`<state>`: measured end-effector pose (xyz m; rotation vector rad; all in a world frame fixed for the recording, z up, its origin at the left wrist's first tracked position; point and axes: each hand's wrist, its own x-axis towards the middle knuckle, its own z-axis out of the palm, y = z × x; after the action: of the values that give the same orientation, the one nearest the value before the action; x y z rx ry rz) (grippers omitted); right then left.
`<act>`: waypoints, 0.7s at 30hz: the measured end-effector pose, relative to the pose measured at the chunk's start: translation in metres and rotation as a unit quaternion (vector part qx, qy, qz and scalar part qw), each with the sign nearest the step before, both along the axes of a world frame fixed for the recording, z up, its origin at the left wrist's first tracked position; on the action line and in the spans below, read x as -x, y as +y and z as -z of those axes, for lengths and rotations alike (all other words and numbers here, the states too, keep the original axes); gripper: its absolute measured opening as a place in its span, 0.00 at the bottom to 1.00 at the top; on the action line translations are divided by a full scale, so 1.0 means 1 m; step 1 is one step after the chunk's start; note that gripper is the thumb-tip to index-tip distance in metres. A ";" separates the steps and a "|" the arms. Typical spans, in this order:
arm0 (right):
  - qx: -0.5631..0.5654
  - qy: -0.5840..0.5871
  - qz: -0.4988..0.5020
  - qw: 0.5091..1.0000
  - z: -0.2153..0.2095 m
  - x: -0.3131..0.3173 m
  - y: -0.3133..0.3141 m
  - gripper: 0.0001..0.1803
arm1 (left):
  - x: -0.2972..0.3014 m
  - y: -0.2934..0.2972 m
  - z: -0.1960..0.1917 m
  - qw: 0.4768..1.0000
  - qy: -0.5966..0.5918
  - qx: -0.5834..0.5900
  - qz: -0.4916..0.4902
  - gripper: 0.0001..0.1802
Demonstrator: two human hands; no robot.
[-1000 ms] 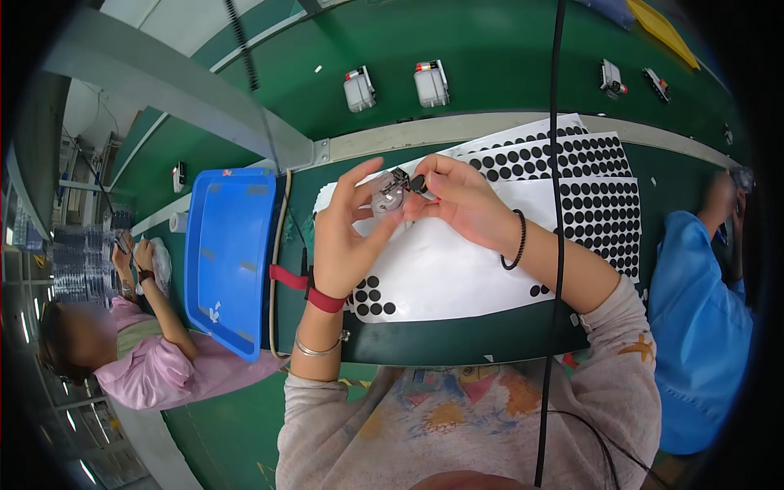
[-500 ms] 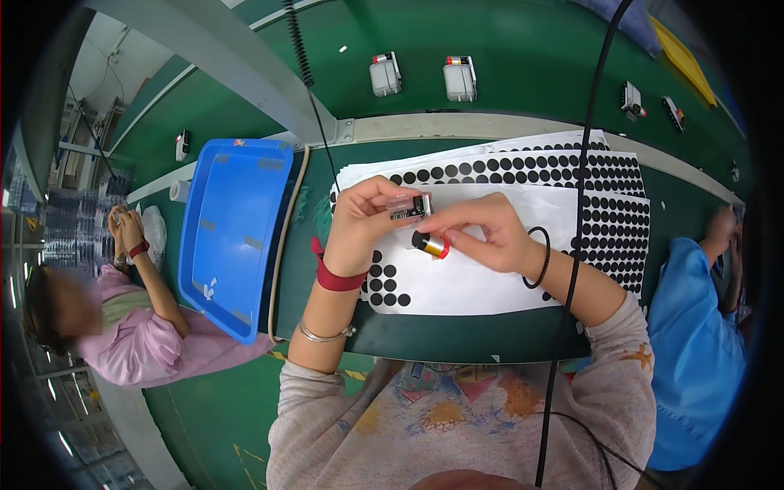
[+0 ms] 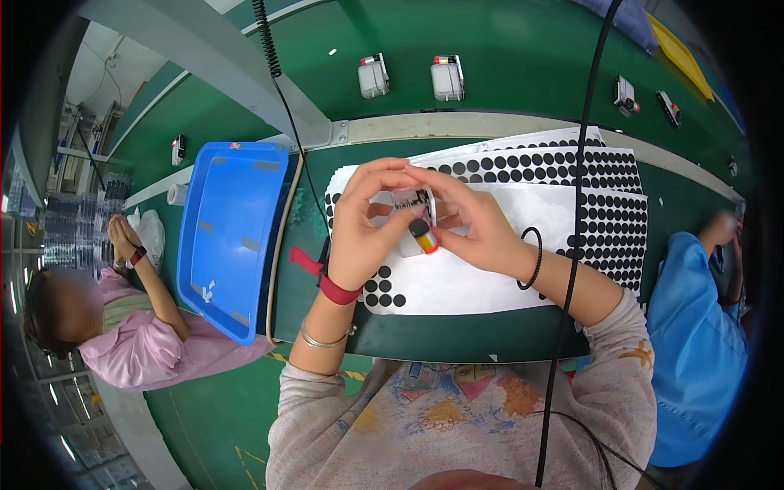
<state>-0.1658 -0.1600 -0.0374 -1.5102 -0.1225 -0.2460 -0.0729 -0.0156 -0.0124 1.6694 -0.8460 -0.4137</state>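
Over the white sheets, my left hand grips a small clear and white plastic piece with black markings, its thumb bent across the front. My right hand closes on the same piece from the other side, with its index fingertip meeting my left fingers at the top. Just below, between the two hands, is a small battery-like cylinder, black at one end with a gold band and a red end. Whether it is joined to the piece I cannot tell. A red strap circles my left wrist.
Sheets with rows of black round dots lie under my hands. To the left stands a blue tray. Boxes with similar cylinders sit on the green surface behind. A black cable hangs ahead; people sit on both sides.
My right hand has moved left and up, from beside the cylinder to the piece in my left hand. The cylinder now tilts more upright. The person on the left has brought both hands together.
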 end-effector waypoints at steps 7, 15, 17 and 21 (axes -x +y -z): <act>0.006 0.012 0.107 0.994 0.004 -0.002 -0.002 0.23 | 0.005 0.003 -0.002 0.992 -0.110 -0.034 -0.057 0.12; 0.007 0.057 0.054 0.997 -0.001 -0.001 -0.004 0.23 | 0.008 -0.006 0.000 0.902 -0.415 -0.091 -0.079 0.11; -0.009 0.063 0.031 0.997 0.003 -0.002 -0.005 0.23 | 0.006 -0.008 0.000 0.866 -0.487 -0.085 -0.076 0.12; -0.026 0.078 -0.002 0.997 0.000 -0.001 -0.006 0.23 | 0.003 -0.007 0.004 0.850 -0.521 -0.035 -0.067 0.14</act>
<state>-0.1646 -0.1664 -0.0378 -1.4724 0.0052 -0.1273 -0.0757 -0.0222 -0.0166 1.9821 -1.4775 0.6602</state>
